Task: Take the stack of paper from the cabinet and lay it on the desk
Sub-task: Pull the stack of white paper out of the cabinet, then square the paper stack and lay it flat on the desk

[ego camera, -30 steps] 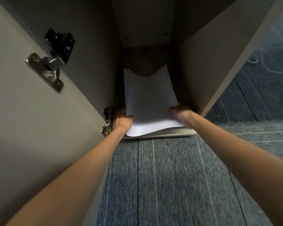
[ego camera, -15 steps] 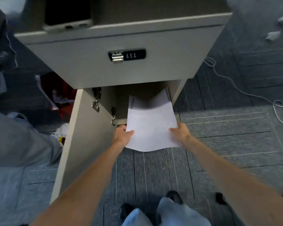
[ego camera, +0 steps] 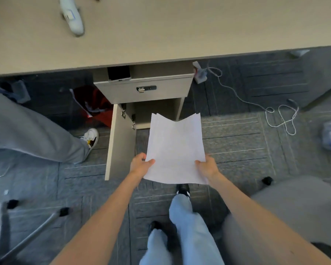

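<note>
At centre frame, held in the air above the carpeted floor (ego camera: 237, 142): one stack of paper (ego camera: 175, 148), white, its far edge sagging in the middle between two raised corners. Left hand (ego camera: 140, 165) at the stack's 8 o'clock corner, fingers (ego camera: 150, 162) clenched on the edge, thumb on top. Right hand (ego camera: 206, 167) at the 4 o'clock corner, likewise pinching the edge with thumb on top. Both forearms bare, reaching in from 6 o'clock. At 12 o'clock from the stack: a beige cabinet (ego camera: 147, 92), standing under the worktop (ego camera: 180, 29), its upper drawer front bearing a combination lock (ego camera: 146, 88), its lower door (ego camera: 118, 144) swung open toward 7 o'clock; the stack's far edge overlaps the open compartment in view, but the stack lies outside it. On the cabinet top, a dark phone (ego camera: 119, 73). On the worktop at 11 o'clock, a white object, blurred. At 2 o'clock on the floor, a coiled white cable (ego camera: 281, 119). At 9 o'clock, another person's grey trouser leg (ego camera: 31, 131) and white shoe (ego camera: 90, 137). At 6 o'clock, the wearer's blue jeans (ego camera: 187, 226).
</note>
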`<state>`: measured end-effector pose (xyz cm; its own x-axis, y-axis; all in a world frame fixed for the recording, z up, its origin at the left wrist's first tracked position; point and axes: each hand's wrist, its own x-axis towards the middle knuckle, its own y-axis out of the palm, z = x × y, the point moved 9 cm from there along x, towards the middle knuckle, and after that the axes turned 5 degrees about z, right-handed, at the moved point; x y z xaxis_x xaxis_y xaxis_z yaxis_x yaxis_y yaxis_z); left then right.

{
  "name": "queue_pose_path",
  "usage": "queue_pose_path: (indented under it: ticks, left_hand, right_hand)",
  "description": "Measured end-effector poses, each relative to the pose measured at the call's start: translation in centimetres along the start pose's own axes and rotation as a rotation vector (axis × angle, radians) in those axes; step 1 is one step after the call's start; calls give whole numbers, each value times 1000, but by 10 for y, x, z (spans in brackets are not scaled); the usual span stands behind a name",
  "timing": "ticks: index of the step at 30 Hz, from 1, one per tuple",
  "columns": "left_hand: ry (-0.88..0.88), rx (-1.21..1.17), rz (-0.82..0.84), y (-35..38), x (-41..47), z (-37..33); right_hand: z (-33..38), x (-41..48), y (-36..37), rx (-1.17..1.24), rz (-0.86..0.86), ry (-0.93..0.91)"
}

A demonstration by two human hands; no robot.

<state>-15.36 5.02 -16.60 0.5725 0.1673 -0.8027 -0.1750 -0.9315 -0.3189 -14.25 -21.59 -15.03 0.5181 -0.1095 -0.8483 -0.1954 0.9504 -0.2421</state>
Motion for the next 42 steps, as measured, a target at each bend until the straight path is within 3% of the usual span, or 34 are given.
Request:
queue_pose_path:
  ticks: [10,19,29,36,42]
  left_hand:
    - [167,-161,146,-10,-130,-46]
    - [386,-256,159,-34,-179,-165]
    - [436,-487,298,-39,-160,-335]
    - [484,-497,447,-34,-149,-432]
    - [498,-465,472,-42,-112,-499]
  right_hand:
    - [9,-144,-45,235,-77,-247]
    - [103,-194,-97,307,-123,-477]
    - [244,-164,-176,372,-38,-617]
    - [306,-135,-216,344,64,-649]
    - [350,-91,-242,385,124,-626]
